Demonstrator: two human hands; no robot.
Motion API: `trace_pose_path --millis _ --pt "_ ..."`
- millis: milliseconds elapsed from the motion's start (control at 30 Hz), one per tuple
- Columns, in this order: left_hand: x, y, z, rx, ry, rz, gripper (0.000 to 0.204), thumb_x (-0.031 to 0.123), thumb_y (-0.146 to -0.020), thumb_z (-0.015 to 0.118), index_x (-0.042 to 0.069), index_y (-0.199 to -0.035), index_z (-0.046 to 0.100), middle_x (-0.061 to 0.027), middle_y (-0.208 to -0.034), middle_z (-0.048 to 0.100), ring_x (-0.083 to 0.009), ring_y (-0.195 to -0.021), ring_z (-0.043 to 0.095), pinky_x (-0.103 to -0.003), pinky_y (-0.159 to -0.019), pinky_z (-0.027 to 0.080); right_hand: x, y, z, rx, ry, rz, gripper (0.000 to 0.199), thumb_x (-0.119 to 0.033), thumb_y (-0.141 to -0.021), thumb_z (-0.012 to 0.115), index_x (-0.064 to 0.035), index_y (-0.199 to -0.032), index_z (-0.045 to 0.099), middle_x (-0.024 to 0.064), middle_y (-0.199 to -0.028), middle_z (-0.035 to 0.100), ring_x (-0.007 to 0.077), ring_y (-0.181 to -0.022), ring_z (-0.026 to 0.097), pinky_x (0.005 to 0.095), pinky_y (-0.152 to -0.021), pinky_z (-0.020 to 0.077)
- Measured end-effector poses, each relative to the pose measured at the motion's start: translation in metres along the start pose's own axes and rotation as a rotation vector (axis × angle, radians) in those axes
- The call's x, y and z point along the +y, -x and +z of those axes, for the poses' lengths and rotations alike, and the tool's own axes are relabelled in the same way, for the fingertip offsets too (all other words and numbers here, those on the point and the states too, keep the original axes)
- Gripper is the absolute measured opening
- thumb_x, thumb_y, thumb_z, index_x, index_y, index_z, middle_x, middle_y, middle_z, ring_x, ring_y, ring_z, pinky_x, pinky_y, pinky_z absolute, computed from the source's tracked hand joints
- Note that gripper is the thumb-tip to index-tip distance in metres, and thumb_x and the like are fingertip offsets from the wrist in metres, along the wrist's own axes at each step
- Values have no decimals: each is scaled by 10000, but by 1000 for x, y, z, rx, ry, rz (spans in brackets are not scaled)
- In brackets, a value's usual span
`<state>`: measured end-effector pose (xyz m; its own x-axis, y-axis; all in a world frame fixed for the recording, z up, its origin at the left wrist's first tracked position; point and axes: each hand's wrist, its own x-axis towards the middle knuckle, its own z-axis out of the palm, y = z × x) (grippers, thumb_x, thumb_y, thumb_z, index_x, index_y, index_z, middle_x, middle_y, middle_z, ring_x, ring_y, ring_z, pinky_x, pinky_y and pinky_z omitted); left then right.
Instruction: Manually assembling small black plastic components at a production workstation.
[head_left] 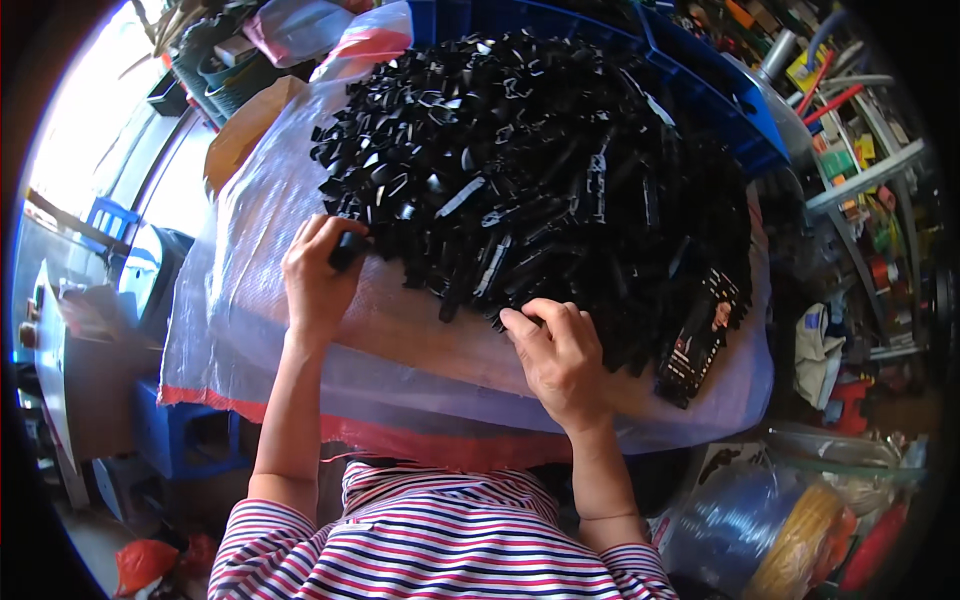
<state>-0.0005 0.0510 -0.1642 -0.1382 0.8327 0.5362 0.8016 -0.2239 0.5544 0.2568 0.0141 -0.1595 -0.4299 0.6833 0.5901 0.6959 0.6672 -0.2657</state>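
A large heap of small shiny black plastic pieces (520, 170), some curved and some long, lies in front of me on a translucent woven sheet (250, 290). At the heap's left edge my left hand (318, 270) is closed around a rounded black plastic piece (347, 252). My right hand (560, 355) is at the near edge of the heap, thumb and fingertips drawn together against the black pieces there. Whether one is pinched between them I cannot make out. A black printed card (697, 345) with a picture of a person lies on the heap's near right side.
Blue plastic crates (720, 100) stand behind the heap. Brown cardboard (240, 130) sticks up at the back left. A blue stool (195, 435) is at the left, a metal shelf rack (870, 180) at the right. Clear plastic bags (750, 520) lie at the lower right.
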Motion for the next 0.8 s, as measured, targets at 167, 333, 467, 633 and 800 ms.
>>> trace_pose_path --millis 167,333,467,633,800 --pt "5 2 -1 23 302 -210 110 22 -720 665 55 -809 609 -30 -752 596 -131 -684 552 -280 -617 431 6 2 -3 117 -234 64 218 -43 -755 646 -56 -964 587 81 -904 566 227 -778 544 315 -683 446" --pt "15 11 -1 -50 1108 -528 169 38 -708 674 45 -856 591 -28 -800 566 -125 -697 529 -247 -633 413 2 5 -3 236 -435 115 174 -72 -861 546 -5 -1009 483 135 -1005 603 228 -894 544 311 -803 441" --pt "25 27 14 -224 1406 -594 168 75 -742 648 56 -869 540 -84 -818 559 -209 -710 559 -298 -619 425 -2 5 3 283 -497 142 165 -95 -908 478 3 -1034 434 157 -980 603 201 -895 554 288 -809 443" --pt "50 28 18 -278 1529 -684 166 73 -719 691 61 -832 571 -20 -765 560 -109 -693 536 -241 -633 422 -14 10 0 345 -729 363 163 -125 -930 445 1 -1033 460 82 -809 559 96 -630 490 208 -586 413" --pt "71 28 15 -259 1487 -727 172 72 -726 693 28 -838 571 -115 -831 631 -134 -688 571 -239 -617 464 -26 -5 -2 138 -626 394 240 -102 -882 533 -11 -1104 535 51 -955 521 111 -844 492 218 -766 396"
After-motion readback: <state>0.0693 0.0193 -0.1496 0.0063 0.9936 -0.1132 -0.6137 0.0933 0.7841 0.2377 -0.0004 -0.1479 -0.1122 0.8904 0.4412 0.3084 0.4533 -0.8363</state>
